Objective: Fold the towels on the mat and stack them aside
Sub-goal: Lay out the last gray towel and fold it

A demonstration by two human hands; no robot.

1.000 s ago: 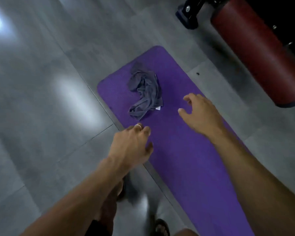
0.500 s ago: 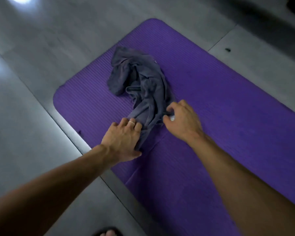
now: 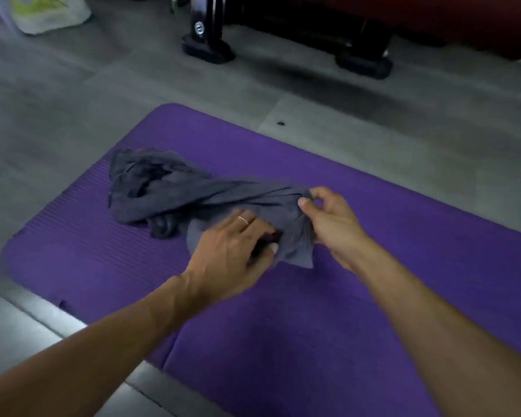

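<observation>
A purple mat (image 3: 328,341) lies on a grey tiled floor (image 3: 57,121), and on it both hands work a crumpled grey towel (image 3: 175,191): the left hand (image 3: 232,254), a ring on one finger, grips its near end, and the right hand (image 3: 328,221) pinches a bunched fold just beside it. Beyond the mat stand black equipment feet (image 3: 206,49), one with a round emblem too blurred to read, and a pale plastic bag (image 3: 51,13) far left

The towel (image 3: 175,191) lies on the mat (image 3: 283,341), which lies on the floor (image 3: 57,115); a bag (image 3: 48,13) sits far left behind them.
</observation>
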